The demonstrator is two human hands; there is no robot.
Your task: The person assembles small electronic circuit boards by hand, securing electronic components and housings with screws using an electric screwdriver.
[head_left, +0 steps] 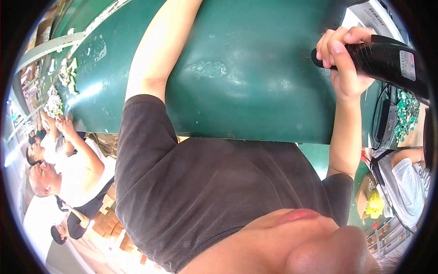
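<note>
Left forearm (162,50) exits top edge left of centre; left hand out of frame, can't tell state. Right hand (344,59), upper right, grasps narrow end of black device (388,59). Device likely stiff, smooth plastic, moderate weight; rounded narrow end looks best hold.

Far left: pale small parts (54,102), co-worker in white top (82,160). Lower left: brown boxes (107,223). Centre: green tabletop (255,91), scuffed, glossy. Right: white box (372,16), black adapter (388,121), green pieces (406,114).
</note>
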